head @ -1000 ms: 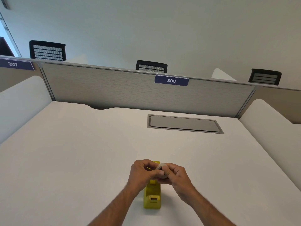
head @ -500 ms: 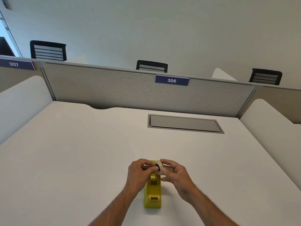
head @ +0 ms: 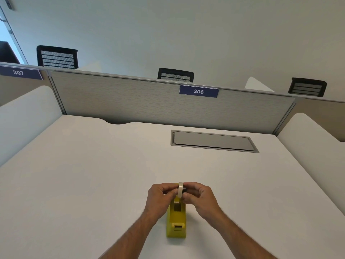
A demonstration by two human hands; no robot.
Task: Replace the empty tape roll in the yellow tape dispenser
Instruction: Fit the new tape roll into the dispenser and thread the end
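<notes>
The yellow tape dispenser [head: 176,223] stands on the white desk [head: 93,174], lengthwise toward me, its cutter end nearest. Just above its far end a pale tape roll [head: 180,190] is held upright, edge toward me. My left hand [head: 160,198] pinches the roll from the left side. My right hand [head: 200,198] pinches it from the right, where a dark hub [head: 184,189] shows at the roll's centre. My hands hide the dispenser's cradle; a dark slot shows in the body just below the roll.
A grey flap cover [head: 212,141] is set into the desk at the back right. A grey partition [head: 149,101] with a blue "306" label [head: 198,91] closes off the rear. White side dividers flank the desk, and black chair backs show behind the partition.
The roll has turned from facing me to standing edge-on between both hands, centred above the dispenser's far end. Both hands stay close together on it.
</notes>
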